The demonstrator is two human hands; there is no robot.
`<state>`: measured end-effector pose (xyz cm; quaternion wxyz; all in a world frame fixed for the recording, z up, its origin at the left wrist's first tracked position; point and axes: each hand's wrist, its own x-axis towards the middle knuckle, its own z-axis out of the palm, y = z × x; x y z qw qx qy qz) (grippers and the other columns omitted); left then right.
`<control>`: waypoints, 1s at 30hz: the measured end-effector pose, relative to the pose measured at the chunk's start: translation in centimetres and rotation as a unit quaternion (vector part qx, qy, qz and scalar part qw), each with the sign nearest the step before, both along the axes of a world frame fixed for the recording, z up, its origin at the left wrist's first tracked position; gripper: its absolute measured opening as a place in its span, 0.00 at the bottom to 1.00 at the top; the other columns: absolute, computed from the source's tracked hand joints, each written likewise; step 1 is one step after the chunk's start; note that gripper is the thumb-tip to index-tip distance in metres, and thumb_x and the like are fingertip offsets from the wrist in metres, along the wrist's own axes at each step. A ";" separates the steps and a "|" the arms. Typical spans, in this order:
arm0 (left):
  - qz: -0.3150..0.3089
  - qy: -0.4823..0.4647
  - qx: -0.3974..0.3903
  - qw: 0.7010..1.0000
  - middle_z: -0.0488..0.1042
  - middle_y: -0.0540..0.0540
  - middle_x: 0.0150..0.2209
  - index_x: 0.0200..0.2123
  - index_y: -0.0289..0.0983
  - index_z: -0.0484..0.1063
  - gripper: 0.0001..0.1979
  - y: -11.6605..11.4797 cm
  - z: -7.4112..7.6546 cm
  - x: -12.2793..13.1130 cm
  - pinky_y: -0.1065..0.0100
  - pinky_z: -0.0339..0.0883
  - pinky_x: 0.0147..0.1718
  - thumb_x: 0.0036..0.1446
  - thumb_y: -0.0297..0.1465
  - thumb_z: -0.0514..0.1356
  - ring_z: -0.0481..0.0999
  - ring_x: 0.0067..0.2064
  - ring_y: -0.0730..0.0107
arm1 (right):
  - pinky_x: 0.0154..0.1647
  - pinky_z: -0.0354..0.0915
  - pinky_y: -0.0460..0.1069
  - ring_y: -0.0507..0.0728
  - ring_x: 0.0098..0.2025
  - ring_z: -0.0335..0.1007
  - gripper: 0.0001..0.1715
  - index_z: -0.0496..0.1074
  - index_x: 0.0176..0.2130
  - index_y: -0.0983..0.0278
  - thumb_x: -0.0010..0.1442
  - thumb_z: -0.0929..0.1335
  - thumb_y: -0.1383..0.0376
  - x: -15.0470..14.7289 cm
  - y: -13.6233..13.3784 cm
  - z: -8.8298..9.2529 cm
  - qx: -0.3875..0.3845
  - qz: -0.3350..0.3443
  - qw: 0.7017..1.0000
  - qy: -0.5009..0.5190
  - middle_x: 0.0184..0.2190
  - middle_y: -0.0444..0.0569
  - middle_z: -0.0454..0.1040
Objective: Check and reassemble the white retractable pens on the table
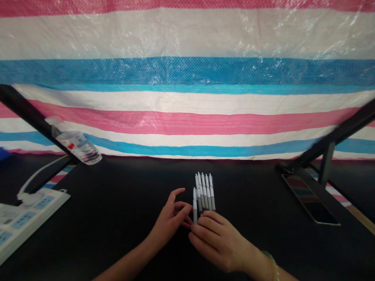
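Observation:
Several white and grey pens [204,191] lie side by side in a row on the black table [117,203], tips pointing away from me. My right hand [218,240] rests over their near ends, fingers curled and pressing on them. My left hand [171,218] is just left of the row, fingers spread, its fingertips touching the leftmost pen, which sits a little nearer to me than the others.
A clear plastic water bottle [76,144] leans at the back left beside a black bar. A white power strip [23,218] with a cable lies at the left edge. A dark phone [310,199] lies at the right near a black stand. A striped tarp [187,78] hangs behind.

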<state>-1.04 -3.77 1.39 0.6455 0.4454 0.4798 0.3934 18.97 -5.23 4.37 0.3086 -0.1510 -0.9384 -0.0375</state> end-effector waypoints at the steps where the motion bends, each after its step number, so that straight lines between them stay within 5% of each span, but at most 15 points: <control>1: 0.008 -0.034 -0.044 0.998 0.79 0.47 0.38 0.63 0.39 0.55 0.34 0.0 0.2 0.1 0.66 0.76 0.32 0.59 0.39 0.66 0.81 0.32 0.66 | 0.49 0.71 0.55 0.57 0.37 0.73 0.15 0.76 0.46 0.69 0.71 0.60 0.73 -0.1 -0.3 0.2 0.000 0.011 1.000 -0.003 0.36 0.53 0.81; 5: 0.007 -0.099 -0.141 0.985 0.77 0.49 0.33 0.56 0.35 0.69 0.31 0.5 1.3 0.0 0.71 0.73 0.30 0.52 0.38 0.73 0.80 0.30 0.70 | 0.46 0.72 0.54 0.57 0.36 0.73 0.13 0.76 0.44 0.66 0.70 0.62 0.72 -0.6 -1.2 0.4 0.011 0.062 0.998 -0.020 0.39 0.52 0.82; 9: -0.018 -0.145 -0.127 0.981 0.76 0.49 0.32 0.44 0.33 0.78 0.22 1.6 2.5 -0.1 0.73 0.71 0.30 0.49 0.39 0.75 0.79 0.30 0.72 | 0.47 0.72 0.54 0.57 0.36 0.73 0.11 0.75 0.44 0.66 0.68 0.64 0.74 -0.5 -1.6 0.1 -0.008 0.071 0.997 0.019 0.40 0.53 0.81; 12: 0.001 -0.176 -0.094 0.980 0.77 0.49 0.32 0.43 0.33 0.80 0.23 2.4 2.9 0.1 0.73 0.71 0.31 0.46 0.39 0.77 0.79 0.31 0.72 | 0.46 0.73 0.53 0.59 0.44 0.73 0.11 0.69 0.46 0.64 0.67 0.62 0.75 -0.4 -1.9 -0.8 -0.138 -0.001 0.977 0.164 0.44 0.57 0.77; 13: 0.010 -0.182 -0.083 0.980 0.77 0.49 0.32 0.43 0.33 0.80 0.24 2.6 2.8 0.2 0.73 0.72 0.32 0.45 0.39 0.77 0.79 0.31 0.73 | 0.44 0.73 0.52 0.58 0.44 0.72 0.07 0.67 0.44 0.62 0.68 0.63 0.72 -0.5 -2.0 -1.2 -0.240 -0.038 0.937 0.250 0.44 0.55 0.75; 15: 0.021 -0.184 -0.062 0.981 0.78 0.48 0.31 0.42 0.33 0.80 0.24 2.8 2.5 0.3 0.73 0.72 0.32 0.44 0.40 0.77 0.79 0.30 0.73 | 0.38 0.73 0.50 0.55 0.39 0.72 0.04 0.64 0.41 0.60 0.71 0.64 0.62 -1.0 -2.0 -2.2 -0.445 -0.060 0.807 0.385 0.42 0.51 0.71; 18: 0.020 -0.168 -0.046 0.984 0.79 0.47 0.30 0.42 0.33 0.80 0.24 2.6 2.0 0.4 0.72 0.72 0.31 0.44 0.40 0.77 0.79 0.30 0.71 | 0.28 0.71 0.49 0.55 0.32 0.74 0.22 0.67 0.44 0.63 0.70 0.63 0.47 -2.4 -2.0 -3.8 -0.750 0.039 0.560 0.352 0.35 0.50 0.72; 20: 0.014 -0.147 -0.042 0.988 0.80 0.47 0.30 0.42 0.34 0.80 0.24 2.3 1.9 0.4 0.72 0.71 0.31 0.44 0.40 0.77 0.79 0.29 0.71 | 0.22 0.67 0.46 0.54 0.25 0.73 0.31 0.66 0.48 0.65 0.67 0.63 0.41 -3.2 -2.1 -4.6 -0.844 0.095 0.416 0.325 0.31 0.50 0.74; 23: -0.012 -0.122 -0.044 0.991 0.82 0.46 0.31 0.43 0.33 0.81 0.24 1.9 1.8 0.2 0.72 0.71 0.30 0.47 0.44 0.75 0.80 0.29 0.71 | 0.16 0.59 0.41 0.49 0.17 0.66 0.29 0.67 0.45 0.66 0.63 0.70 0.44 -3.8 -2.5 -5.7 -0.873 0.116 0.344 0.325 0.24 0.44 0.72; 26: -0.024 -0.136 -0.056 0.989 0.83 0.43 0.34 0.44 0.33 0.81 0.26 1.9 1.6 0.1 0.71 0.73 0.31 0.52 0.48 0.71 0.81 0.30 0.69 | 0.13 0.50 0.40 0.46 0.12 0.59 0.27 0.67 0.38 0.65 0.60 0.73 0.45 -3.7 -3.0 -6.2 -0.885 0.109 0.306 0.333 0.19 0.40 0.69; 30: -0.002 -0.159 -0.091 0.983 0.84 0.41 0.34 0.39 0.31 0.82 0.24 2.1 1.1 0.2 0.70 0.74 0.34 0.45 0.44 0.76 0.82 0.32 0.67 | 0.11 0.46 0.40 0.45 0.10 0.55 0.29 0.67 0.36 0.64 0.58 0.74 0.43 -3.4 -3.4 -6.4 -0.900 0.096 0.280 0.321 0.17 0.39 0.68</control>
